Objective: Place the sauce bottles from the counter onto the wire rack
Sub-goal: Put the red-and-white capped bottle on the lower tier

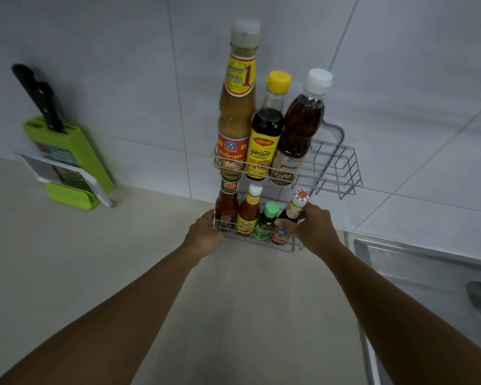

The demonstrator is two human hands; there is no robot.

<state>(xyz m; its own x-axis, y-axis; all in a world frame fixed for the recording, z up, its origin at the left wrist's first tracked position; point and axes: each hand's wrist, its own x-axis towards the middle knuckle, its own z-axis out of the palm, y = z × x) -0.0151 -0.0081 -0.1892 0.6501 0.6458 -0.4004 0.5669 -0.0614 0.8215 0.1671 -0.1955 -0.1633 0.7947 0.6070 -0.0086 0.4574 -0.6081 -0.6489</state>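
A two-tier silver wire rack [342,173] is seen standing on the pale beige counter [122,259], set against the grey tiled wall [109,79].

Upper tier: three tall bottles are held upright, side by side at the left. A tan sauce bottle with a yellow and red label [237,107] is at far left, a dark sauce bottle with a yellow cap [267,129] is in the middle, and a brown sauce bottle with a white cap [300,126] is at the right. The right part of this tier is left bare.

Lower tier: four small bottles are lined up. From left: a red sauce bottle with a dark lid [226,205], an orange-red sauce bottle with a white cap [248,211], a small green bottle with a green cap [266,222], and a dark bottle with a red and white cap [292,215].

The right hand [308,226] is wrapped around the dark red-and-white-capped bottle, thumb across its front, fingers curled behind. The bottle is tilted slightly to the right within the tier.

The left hand [206,234] is placed at the rack's lower left corner, fingers curled against the wire; whether the wire is truly gripped cannot be told.

A green plastic knife block [72,162] with a black-handled knife [38,97] is noted at the left wall. A steel sink [428,273] is noted at the right.
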